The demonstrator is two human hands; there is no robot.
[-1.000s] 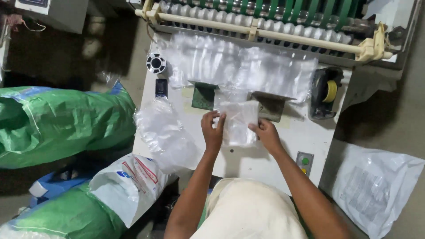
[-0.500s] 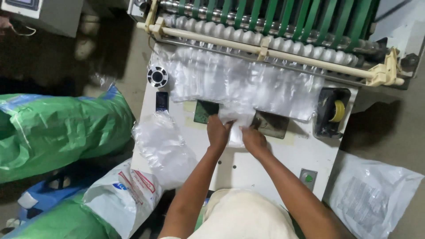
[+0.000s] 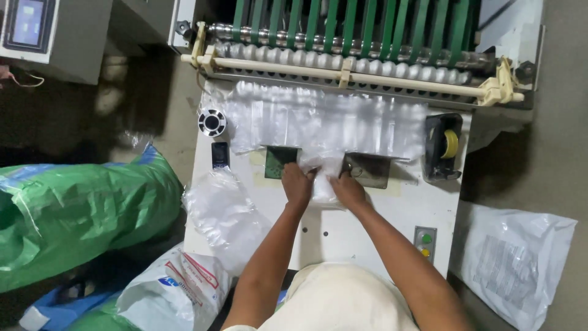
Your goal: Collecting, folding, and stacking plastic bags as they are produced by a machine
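My left hand point(image 3: 296, 183) and my right hand point(image 3: 347, 187) press together on a small bunch of clear plastic bags point(image 3: 323, 178) on the white machine table point(image 3: 343, 233). Both hands are closed around the bunch, squeezing it from either side. Just beyond them a wide row of clear plastic bags point(image 3: 318, 119) lies across the table under the machine's cream bar point(image 3: 349, 67) and green belts point(image 3: 355, 24). Two dark plates point(image 3: 370, 171) flank the hands.
A tape roll point(image 3: 212, 122) and a small dark device point(image 3: 220, 155) sit at the table's left. A yellow tape dispenser point(image 3: 446, 146) stands at right. Loose clear bags point(image 3: 223, 214) hang off the left edge. Green sacks point(image 3: 79, 214) and white sacks point(image 3: 514, 257) lie on the floor.
My hands moved forward toward the machine and closer together, gathering the flat plastic bags into a tight bunch. The view has also shifted nearer to the machine.
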